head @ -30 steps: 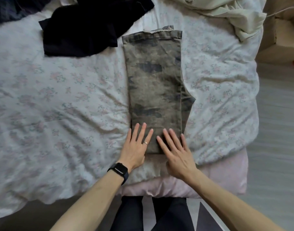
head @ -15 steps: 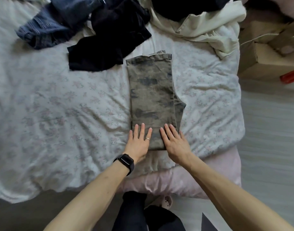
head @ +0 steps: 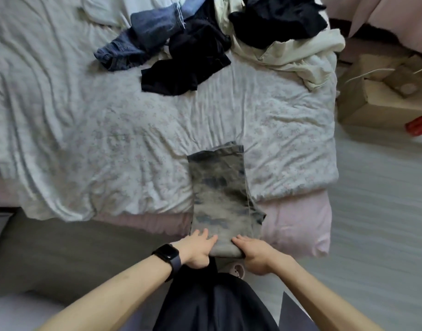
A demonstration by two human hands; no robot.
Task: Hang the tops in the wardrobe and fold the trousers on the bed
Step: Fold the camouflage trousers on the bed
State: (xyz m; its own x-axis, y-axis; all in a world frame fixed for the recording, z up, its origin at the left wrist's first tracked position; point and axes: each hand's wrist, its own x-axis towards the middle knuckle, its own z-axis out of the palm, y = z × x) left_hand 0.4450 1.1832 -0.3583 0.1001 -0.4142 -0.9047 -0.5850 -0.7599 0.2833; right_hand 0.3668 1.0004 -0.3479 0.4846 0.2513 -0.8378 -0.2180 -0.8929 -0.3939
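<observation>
Bedroom, seen from above: bed (head: 90,130) w/ a wrinkled white floral duvet, pink sheet (head: 298,225) showing along the near edge & corner. Pale striped floor to the right, cardboard box (head: 372,101) beside the bed w/ something red (head: 420,125) next to it.

Trousers (head: 221,197), grey-olive camo, folded lengthwise into a narrow strip, lie at the near edge of the bed: hem end on the duvet, near end hanging just past the pink sheet toward the person.

Left hand (head: 196,250) grips the near-left corner of the trousers, fingers on top, thumb hidden beneath. Dark watch (head: 167,255) on that wrist. Right hand (head: 255,254) grips the near-right corner the same way, fingers curled over the folded end. Both hands closed on the fabric, close together, not touching each other.

Far side of the bed: pile of clothes, well apart from the trousers. Jeans (head: 143,41) at left, black top (head: 188,65) spread toward the middle, cream top (head: 293,56) at right w/ another black item (head: 276,17) on it.

Person's dark clothing (head: 212,304) fills the bottom centre.
</observation>
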